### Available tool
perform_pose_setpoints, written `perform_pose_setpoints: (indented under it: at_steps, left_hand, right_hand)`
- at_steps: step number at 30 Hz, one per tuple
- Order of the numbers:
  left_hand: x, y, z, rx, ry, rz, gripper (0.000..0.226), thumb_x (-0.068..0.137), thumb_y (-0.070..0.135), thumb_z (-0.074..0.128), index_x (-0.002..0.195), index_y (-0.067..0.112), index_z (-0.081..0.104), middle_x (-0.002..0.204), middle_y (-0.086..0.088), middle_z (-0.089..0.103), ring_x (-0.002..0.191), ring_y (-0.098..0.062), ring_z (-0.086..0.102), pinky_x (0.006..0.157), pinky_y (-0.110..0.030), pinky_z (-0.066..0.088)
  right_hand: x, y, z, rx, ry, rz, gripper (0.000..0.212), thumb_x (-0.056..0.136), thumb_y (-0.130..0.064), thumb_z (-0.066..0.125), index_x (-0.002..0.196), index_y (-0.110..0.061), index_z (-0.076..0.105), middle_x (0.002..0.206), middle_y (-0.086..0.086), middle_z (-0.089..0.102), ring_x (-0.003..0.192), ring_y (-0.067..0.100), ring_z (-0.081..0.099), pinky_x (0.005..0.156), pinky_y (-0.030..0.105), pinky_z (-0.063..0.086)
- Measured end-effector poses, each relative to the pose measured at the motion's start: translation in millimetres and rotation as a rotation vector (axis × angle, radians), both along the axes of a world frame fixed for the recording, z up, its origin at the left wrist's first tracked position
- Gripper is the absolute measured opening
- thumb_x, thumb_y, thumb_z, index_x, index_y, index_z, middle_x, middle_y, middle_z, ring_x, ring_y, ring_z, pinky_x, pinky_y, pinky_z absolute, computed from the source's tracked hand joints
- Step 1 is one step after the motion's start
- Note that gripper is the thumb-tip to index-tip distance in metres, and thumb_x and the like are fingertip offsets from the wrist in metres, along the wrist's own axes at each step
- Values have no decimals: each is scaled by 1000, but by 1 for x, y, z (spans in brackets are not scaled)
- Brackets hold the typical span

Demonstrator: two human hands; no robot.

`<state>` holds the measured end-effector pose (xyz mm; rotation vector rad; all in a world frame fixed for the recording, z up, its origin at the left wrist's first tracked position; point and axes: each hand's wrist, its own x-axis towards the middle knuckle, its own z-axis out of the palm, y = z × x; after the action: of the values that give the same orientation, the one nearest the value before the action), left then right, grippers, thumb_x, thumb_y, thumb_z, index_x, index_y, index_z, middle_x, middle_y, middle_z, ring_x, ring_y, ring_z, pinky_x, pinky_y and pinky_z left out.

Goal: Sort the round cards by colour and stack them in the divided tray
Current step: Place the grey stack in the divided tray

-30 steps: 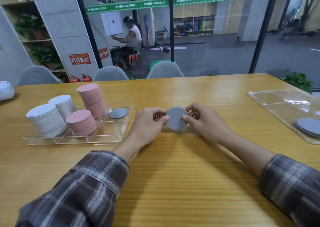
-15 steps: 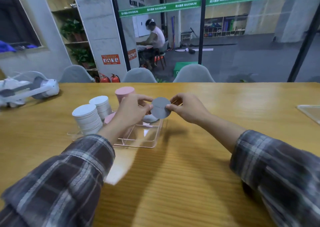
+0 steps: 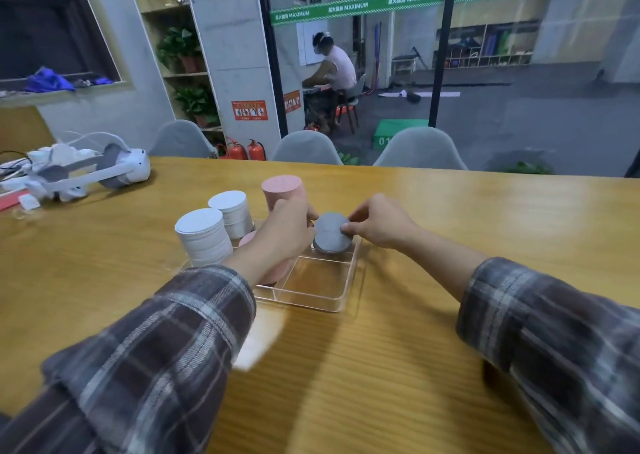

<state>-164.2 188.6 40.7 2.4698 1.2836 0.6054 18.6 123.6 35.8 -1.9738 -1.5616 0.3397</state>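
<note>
A small stack of grey round cards (image 3: 329,233) is held over the far right compartment of the clear divided tray (image 3: 332,306). My left hand (image 3: 287,228) pinches its left edge and my right hand (image 3: 379,223) pinches its right edge. The stack is tilted and low, close to the tray's floor. Two white card stacks (image 3: 204,237) fill the tray's left side. A tall pink stack (image 3: 282,187) rises behind my left hand, and a second pink stack (image 3: 277,270) is mostly hidden under my left wrist. The near right compartment holds nothing.
A white headset (image 3: 86,169) with cables lies at the far left of the wooden table (image 3: 450,218). Grey chairs (image 3: 420,150) line the far edge. A person sits at a desk beyond the glass wall.
Both hands carried the grey cards left and down over the tray's far right compartment. My head turned left, so the second tray at the right has left the view.
</note>
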Motion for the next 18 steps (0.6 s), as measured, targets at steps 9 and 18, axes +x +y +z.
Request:
perform_pose_setpoints:
  at_steps: [9, 18]
  left_hand:
    - [10, 14, -7, -56, 177, -27, 50, 95, 14, 62, 146, 19, 57, 132, -14, 61, 116, -29, 63, 96, -39, 55]
    - [14, 7, -6, 41, 295, -51, 37, 99, 15, 60, 136, 18, 62, 124, -13, 59, 122, -31, 54, 96, -46, 54]
  right_hand:
    - [0, 12, -5, -62, -86, -4, 22, 93, -31, 71, 104, -14, 80, 101, 4, 76, 100, 23, 66, 85, 41, 58]
    - [-2, 6, -15, -35, -135, 23, 25, 99, -34, 63, 112, -18, 77, 109, 0, 75, 105, 23, 65, 92, 45, 56]
